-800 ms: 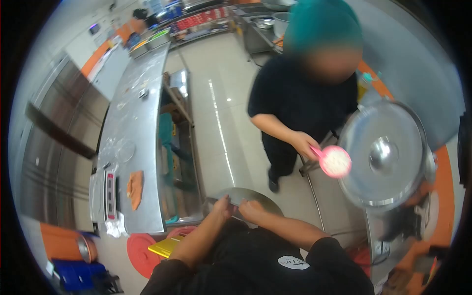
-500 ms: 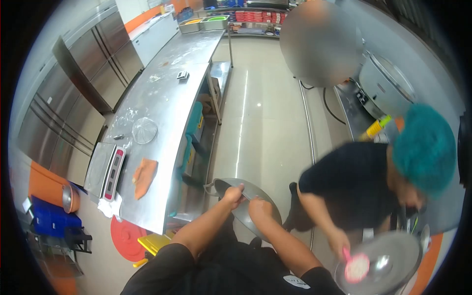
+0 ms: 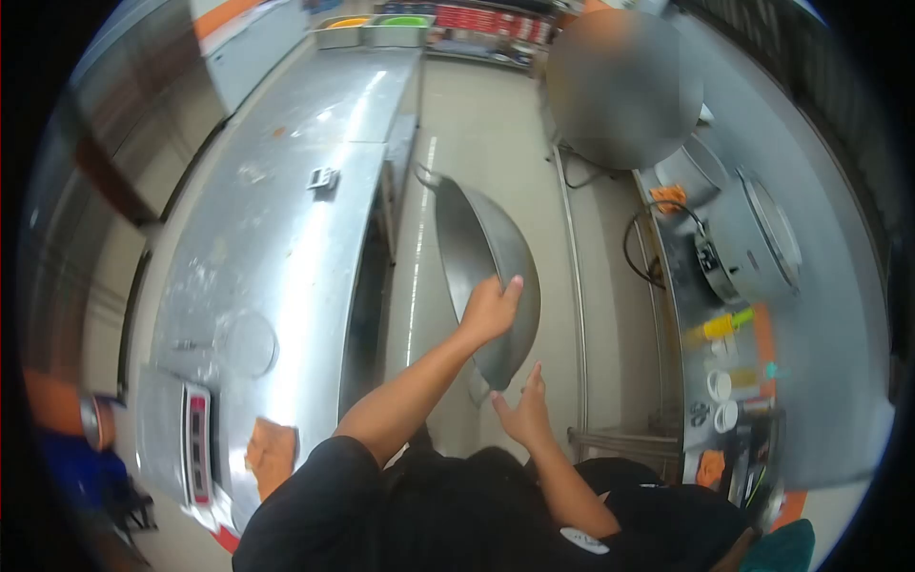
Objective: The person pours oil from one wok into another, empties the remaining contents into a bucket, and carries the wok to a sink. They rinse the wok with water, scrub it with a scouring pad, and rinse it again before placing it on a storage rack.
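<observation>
A large grey metal wok (image 3: 518,250) is tipped up on its side over the aisle floor, its hollow facing left. One loop handle points away at the top and the other shows at the near end. My left hand (image 3: 492,311) grips the wok's rim, thumb on the outer side and fingers out of sight inside. Beside the near handle, my right hand (image 3: 525,416) has its fingers spread, with the thumb tip close to the wok's lower edge.
On the left runs a steel table (image 3: 286,219) with a scale (image 3: 197,443) and an orange cloth (image 3: 272,456). A large cooker (image 3: 748,243) stands on the right counter. Near me at lower right is a person in a teal hairnet (image 3: 782,547). A metal rail (image 3: 575,286) borders the aisle.
The wok has swung up and forward onto its side. My right hand has let go of its rim. The person on the right has shifted toward the bottom of the view.
</observation>
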Demonstrator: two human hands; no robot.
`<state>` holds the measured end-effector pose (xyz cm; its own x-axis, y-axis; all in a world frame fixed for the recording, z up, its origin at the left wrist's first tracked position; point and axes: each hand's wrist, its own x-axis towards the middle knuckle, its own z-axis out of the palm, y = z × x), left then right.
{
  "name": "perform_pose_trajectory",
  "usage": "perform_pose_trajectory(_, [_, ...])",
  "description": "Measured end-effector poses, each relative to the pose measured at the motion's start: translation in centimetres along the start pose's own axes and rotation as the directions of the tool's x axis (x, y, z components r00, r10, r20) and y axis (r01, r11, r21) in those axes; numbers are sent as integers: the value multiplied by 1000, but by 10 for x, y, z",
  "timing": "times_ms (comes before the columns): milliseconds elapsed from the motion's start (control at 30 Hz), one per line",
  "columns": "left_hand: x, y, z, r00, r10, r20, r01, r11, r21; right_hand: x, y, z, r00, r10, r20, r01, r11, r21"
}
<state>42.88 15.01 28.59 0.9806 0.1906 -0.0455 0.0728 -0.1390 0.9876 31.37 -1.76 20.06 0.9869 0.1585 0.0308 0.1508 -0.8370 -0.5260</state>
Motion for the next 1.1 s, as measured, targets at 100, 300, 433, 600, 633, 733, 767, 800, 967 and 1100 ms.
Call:
perform_pose_trajectory(100, [32, 59, 8, 986, 164, 6, -164, 983, 78, 44, 4, -4, 979, 170, 115, -191, 960, 203])
perform_pose_trajectory(300, [112, 120, 19, 916, 383, -122, -367, 921, 132, 177, 5, 19, 997, 52, -50, -31, 935, 354])
perform_pose_trajectory(433, [204, 147, 26, 825, 562, -55, -503, 776, 381, 280, -10, 14, 994, -75, -80, 101, 907, 408])
perform_pose_trajectory(600, [337, 195, 41, 785, 619, 15, -465, 573, 674, 413, -86, -30, 944, -315, -94, 291, 668, 685])
perform_pose_trajectory(633, [367, 200, 39, 789, 615, -7, -443, 576, 687, 436, -95, -32, 958, -282, 54, 133, 601, 788])
perform_pose_trajectory(733, [467, 193, 14, 885, 442, -145, -216, 666, 714, 503, -118, -5, 913, -331, 239, -103, 382, 919])
perform_pose_trajectory(767, [503, 182, 1, 907, 387, -165, -123, 618, 776, 524, -129, 10, 883, -398, 250, -171, 223, 960])
perform_pose_trajectory(800, [536, 169, -12, 925, 332, -188, -31, 557, 830, 539, -146, 13, 859, -400, 320, -269, 179, 946])
perform_pose_trajectory(967, [667, 115, -104, 960, 130, -247, 189, 350, 917, 645, -202, 76, 729, -446, 519, -471, 222, 854])
perform_pose_trajectory(1100, [747, 51, -182, 925, -56, -375, 365, 392, 844, 707, -240, 126, 540, -439, 718, -661, 307, 685])
